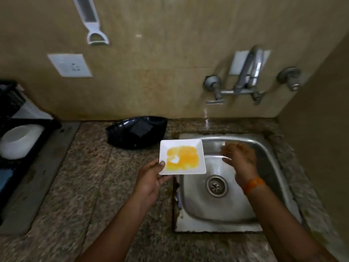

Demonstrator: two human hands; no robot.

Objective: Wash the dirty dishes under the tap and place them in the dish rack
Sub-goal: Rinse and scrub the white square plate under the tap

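Observation:
My left hand (151,176) grips the near left corner of a small square white plate (200,167), which is smeared with yellow-orange residue. The plate hovers level over the left rim of the steel sink (272,167). Over the basin, just right of the plate and apart from it, my right hand (239,159) is spread with nothing in it; an orange band circles its wrist. The wall tap (249,72) is above the sink, and no water runs from it. At the far left the black dish rack (11,108) holds a white bowl (18,140).
A black dish (136,132) with a dark scrub pad in it sits on the granite counter (85,186) left of the sink. A white peeler and a wall socket hang on the tiled wall. The drain (216,185) lies in the basin's middle.

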